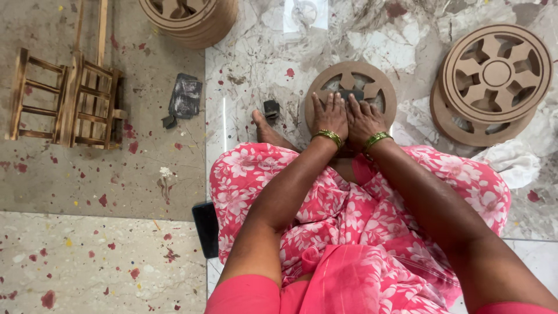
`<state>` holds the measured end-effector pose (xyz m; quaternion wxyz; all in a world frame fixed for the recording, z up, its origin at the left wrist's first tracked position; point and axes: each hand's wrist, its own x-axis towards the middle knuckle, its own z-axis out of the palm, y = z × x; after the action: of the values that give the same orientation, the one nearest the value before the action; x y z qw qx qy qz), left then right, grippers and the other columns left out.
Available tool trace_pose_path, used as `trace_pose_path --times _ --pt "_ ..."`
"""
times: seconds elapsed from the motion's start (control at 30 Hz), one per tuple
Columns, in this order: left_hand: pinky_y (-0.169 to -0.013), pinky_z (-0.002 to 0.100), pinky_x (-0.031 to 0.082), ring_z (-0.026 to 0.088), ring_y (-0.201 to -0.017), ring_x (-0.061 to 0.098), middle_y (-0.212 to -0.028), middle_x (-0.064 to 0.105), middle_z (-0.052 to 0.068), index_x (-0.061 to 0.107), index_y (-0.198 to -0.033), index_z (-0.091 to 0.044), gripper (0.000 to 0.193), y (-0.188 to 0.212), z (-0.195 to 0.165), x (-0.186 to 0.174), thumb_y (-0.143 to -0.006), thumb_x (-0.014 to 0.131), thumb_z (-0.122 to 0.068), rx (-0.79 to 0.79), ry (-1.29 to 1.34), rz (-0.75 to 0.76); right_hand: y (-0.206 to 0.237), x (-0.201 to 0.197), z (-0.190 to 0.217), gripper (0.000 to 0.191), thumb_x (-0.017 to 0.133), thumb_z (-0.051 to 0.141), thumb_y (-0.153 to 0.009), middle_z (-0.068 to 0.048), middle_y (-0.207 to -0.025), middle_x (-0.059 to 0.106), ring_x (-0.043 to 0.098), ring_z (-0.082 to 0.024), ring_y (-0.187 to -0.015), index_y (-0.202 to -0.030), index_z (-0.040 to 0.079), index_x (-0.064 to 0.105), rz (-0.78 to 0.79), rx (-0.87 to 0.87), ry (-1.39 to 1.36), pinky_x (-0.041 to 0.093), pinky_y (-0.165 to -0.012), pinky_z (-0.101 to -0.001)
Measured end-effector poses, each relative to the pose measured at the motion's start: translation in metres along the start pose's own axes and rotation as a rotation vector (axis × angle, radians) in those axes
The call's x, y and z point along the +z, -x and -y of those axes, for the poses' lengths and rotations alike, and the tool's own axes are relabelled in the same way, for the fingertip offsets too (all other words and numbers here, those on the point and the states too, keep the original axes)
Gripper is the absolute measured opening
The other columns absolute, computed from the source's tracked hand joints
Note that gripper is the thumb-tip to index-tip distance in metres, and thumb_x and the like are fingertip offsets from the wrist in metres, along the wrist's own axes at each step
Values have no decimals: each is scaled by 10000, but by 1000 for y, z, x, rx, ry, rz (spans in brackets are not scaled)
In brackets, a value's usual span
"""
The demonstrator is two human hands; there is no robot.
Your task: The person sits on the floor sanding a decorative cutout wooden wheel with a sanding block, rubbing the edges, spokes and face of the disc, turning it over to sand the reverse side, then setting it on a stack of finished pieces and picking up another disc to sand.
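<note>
A round wooden wheel (372, 81) with cut-out spokes lies flat on the marble floor in front of me. My left hand (329, 114) and my right hand (363, 119) press side by side on its near half, fingers together and flat. Between the fingertips a small dark piece (351, 93), perhaps sandpaper, shows on the wheel. Both wrists wear green and gold bangles. I sit on the floor in a pink flowered garment, one bare foot (264, 131) stretched out left of the wheel.
Two more wooden wheels (494, 75) are stacked at the right, a taller stack (195, 20) at the top. A small wooden frame (67, 99) lies at left. Dark sandpaper scraps (186, 96) and a small dark block (271, 108) lie near the foot. White cloth (511, 160) at right.
</note>
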<state>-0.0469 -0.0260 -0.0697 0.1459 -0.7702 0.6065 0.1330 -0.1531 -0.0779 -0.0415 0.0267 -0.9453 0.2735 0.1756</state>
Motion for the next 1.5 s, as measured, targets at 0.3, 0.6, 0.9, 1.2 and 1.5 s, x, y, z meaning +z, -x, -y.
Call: trace_pose_path --times 0.3,0.6,0.9,1.2,1.5 --pt "-1156 748 -74 250 -1564 152 -1697 196 71 276 -1597 -80 596 13 -3 4 -1016 283 -213 7 -29 12 7 6 9 780 495 437 -918 -152 -1665 199 325 -324 -1443 -1584 84 296 -20 -17 117 187 -1209 -485" --pt "-1153 736 -87 274 -1570 142 -1700 187 98 255 -1611 -68 598 24 -8 -4 -1037 287 -229 34 -74 157 13 0 7 726 490 367 -945 -135 -1699 208 332 -323 -1462 -1580 62 319 115 -36 -47 208 -1203 -477" --pt "-1178 765 -68 243 -1569 171 -1699 214 65 278 -1596 -89 565 3 1 -3 -1039 283 -184 -13 44 -79 -5 -11 -1 841 530 449 -922 -135 -1704 133 194 -327 -1540 -1615 80 227 68 48 -71 119 -1251 -491" --pt "-1153 741 -68 283 -1555 168 -1683 214 102 277 -1590 -57 596 17 -6 4 -1011 292 -198 14 -42 25 8 2 6 916 545 542 -914 -141 -1709 125 170 -327 -1552 -1628 80 204 101 12 -21 107 -1256 -486" --pt "-1166 741 -82 312 -1567 182 -1689 248 126 304 -1601 -68 568 17 -8 -3 -1059 281 -235 54 -62 160 10 -5 2 983 613 548 -858 -117 -1712 90 134 -302 -1560 -1626 117 177 218 11 -129 81 -1256 -472"
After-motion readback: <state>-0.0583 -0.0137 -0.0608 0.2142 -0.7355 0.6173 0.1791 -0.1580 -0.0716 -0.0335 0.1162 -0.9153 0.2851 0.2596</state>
